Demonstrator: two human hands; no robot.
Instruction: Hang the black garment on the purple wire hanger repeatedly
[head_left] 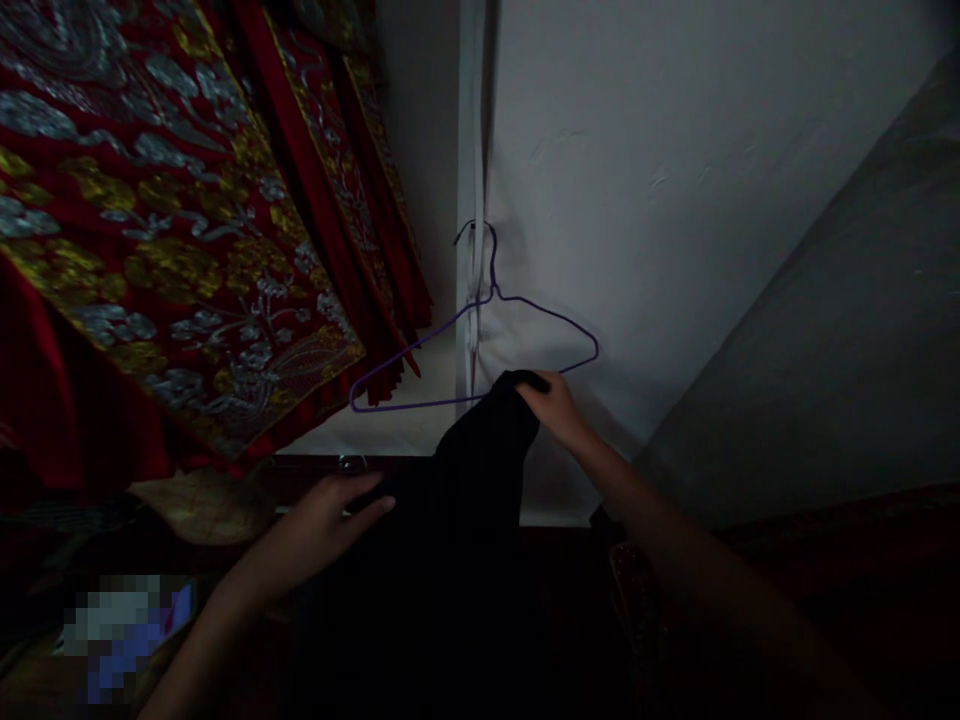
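Note:
A purple wire hanger (420,343) hangs by its hook from a pale strap or cord (478,150) along the wall's corner. Black cloth, seemingly a garment (480,480), covers part of the hanger's lower bar; whether it goes over the bar or lies in front I cannot tell. My right hand (556,408) is closed on the top of this garment, close to the bar. Lower and to the left, my left hand (349,508) pinches the garment's edge between thumb and fingers. The garment's lower part is lost in the dark.
Red fabric with gold and silver embroidery (187,220) hangs at the upper left. A white wall (645,180) stands behind the hanger. At the lower left lies a partly blurred object with a bright screen (176,612). A dark reddish carved piece (630,575) is at the lower right.

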